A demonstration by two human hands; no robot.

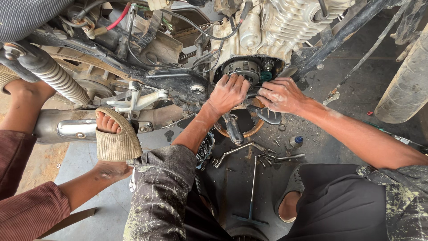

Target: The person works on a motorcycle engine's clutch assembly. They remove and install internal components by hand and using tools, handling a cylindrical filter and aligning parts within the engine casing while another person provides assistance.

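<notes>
My left hand [228, 93] pressing fingers curled onto clutch assembly [244, 70] in open engine case [267, 40]; my right hand [280, 94] gripping lower rim beside it, fingers closed. Clutch judging heavy, stiff, oil-slick; holding by outer rim. Case edges crowding hands. Room opening below, past oil pan [249, 129], T-handle wrench [252, 187], loose bolts [266, 158].

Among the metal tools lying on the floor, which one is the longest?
The T-handle wrench, with its thin shaft running toward the person's knees. The L-shaped wrench and the loose bolts beside it are clearly shorter.
</notes>
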